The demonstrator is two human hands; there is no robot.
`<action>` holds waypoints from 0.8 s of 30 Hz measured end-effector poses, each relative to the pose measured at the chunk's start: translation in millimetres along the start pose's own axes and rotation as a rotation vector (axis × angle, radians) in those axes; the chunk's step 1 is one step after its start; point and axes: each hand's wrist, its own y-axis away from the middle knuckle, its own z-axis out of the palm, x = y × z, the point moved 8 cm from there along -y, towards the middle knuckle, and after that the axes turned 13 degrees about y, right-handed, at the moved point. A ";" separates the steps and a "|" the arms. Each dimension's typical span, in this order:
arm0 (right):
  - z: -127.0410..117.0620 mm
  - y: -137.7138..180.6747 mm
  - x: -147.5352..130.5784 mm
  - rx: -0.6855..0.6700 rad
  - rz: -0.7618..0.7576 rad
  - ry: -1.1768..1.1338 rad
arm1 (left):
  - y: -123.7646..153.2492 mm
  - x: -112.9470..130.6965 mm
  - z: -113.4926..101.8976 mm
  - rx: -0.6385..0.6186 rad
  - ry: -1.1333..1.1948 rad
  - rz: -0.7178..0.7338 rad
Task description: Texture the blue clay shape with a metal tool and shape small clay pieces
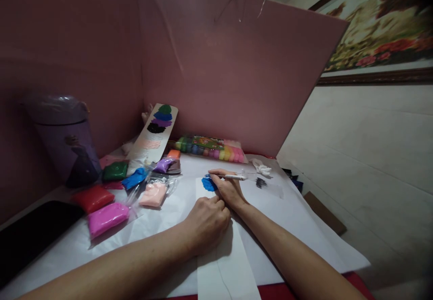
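A long white card strip [233,264] lies lengthwise in front of me, with a thin line drawn along it. Near its far end is a patch of bright blue clay or paint [208,183]. My right hand [230,189] grips a slim white pen-like tool [233,177], its tip end close to the blue patch. Over the middle of the strip rests my left hand [210,222], fingers curled in and knuckles up. Whatever may be inside those fingers is hidden. Both hands are close together, the left one nearer to me.
To the left lie bags of pink [107,219], red [93,198] and peach clay [154,194], with several others. A card with coloured patches [152,133] leans behind them. A multicoloured clay pack [211,148], lidded purple container [66,140], crumpled tissue [261,167] and dark phone-like slab [37,232] surround the space.
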 end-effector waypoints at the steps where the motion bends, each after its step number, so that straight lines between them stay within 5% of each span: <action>1: -0.8 0.1 -0.7 0.004 0.001 0.002 | 0.0 -0.2 0.2 0.000 0.000 -0.002; 24: 7.0 -0.4 2.3 -0.053 -0.041 -0.005 | -0.2 0.1 0.7 -0.016 -0.001 -0.015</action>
